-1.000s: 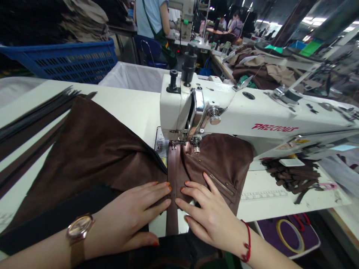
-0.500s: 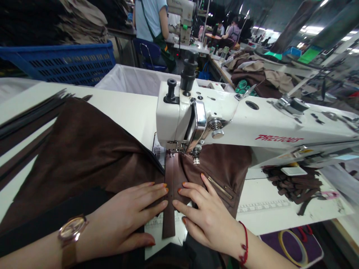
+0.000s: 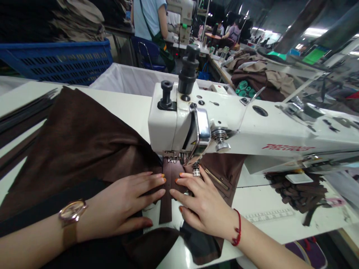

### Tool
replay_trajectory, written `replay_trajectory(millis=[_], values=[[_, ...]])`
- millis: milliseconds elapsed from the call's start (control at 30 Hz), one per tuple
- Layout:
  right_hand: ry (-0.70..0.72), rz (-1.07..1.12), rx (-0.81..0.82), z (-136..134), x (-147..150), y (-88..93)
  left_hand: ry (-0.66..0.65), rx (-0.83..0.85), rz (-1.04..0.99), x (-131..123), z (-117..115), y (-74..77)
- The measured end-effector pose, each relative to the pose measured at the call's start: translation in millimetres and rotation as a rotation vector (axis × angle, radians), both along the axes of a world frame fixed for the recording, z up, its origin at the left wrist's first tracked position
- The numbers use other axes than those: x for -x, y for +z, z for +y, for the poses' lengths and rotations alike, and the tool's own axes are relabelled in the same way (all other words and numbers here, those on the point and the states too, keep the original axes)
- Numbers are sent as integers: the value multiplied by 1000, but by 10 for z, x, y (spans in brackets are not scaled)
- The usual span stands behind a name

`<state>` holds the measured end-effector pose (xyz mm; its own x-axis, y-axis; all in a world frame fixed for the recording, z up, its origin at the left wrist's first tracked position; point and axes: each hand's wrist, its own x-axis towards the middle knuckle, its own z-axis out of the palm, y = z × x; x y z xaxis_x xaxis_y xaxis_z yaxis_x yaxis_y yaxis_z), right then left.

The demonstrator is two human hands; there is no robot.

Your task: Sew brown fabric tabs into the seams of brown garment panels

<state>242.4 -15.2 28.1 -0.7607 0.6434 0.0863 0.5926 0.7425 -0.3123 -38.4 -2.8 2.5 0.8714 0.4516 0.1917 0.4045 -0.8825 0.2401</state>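
Observation:
A white sewing machine (image 3: 238, 130) stands over brown leather-like garment pieces. Its presser foot (image 3: 173, 158) is down near a narrow brown strip (image 3: 166, 205) that runs toward me. My left hand (image 3: 126, 203) lies flat on the large brown panel (image 3: 92, 142), fingertips at the strip's left edge. On the other side, my right hand (image 3: 202, 201) rests with fingers spread, its tips at the strip's right edge. Beyond those fingers is a metal zipper (image 3: 217, 179) set in the right-hand piece (image 3: 235, 166). Dark lining hangs under both hands.
Dark strips (image 3: 25, 112) lie on the table's left. To the right are a ruler marking (image 3: 269, 215) and a pile of brown pieces (image 3: 300, 190). Behind stand a blue basket (image 3: 70, 61) of fabric, a white-lined bin (image 3: 123, 80) and a seated person (image 3: 150, 22).
The brown strip has moved forward toward the presser foot, with both hands moving slightly forward beside it. A brown fold now shows near the front edge. The view has shifted a little.

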Motion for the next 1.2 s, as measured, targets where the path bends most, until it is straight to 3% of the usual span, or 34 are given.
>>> replay_trajectory(millis=[233, 633, 1200], values=[[12, -43, -19, 202, -4, -33, 2, 53, -35, 10, 170, 15], [24, 32, -60, 458, 4, -99, 2, -6, -27, 11, 441, 68], [-37, -27, -73, 519, 2, -115, 27, -91, -104, -14, 528, 97]])
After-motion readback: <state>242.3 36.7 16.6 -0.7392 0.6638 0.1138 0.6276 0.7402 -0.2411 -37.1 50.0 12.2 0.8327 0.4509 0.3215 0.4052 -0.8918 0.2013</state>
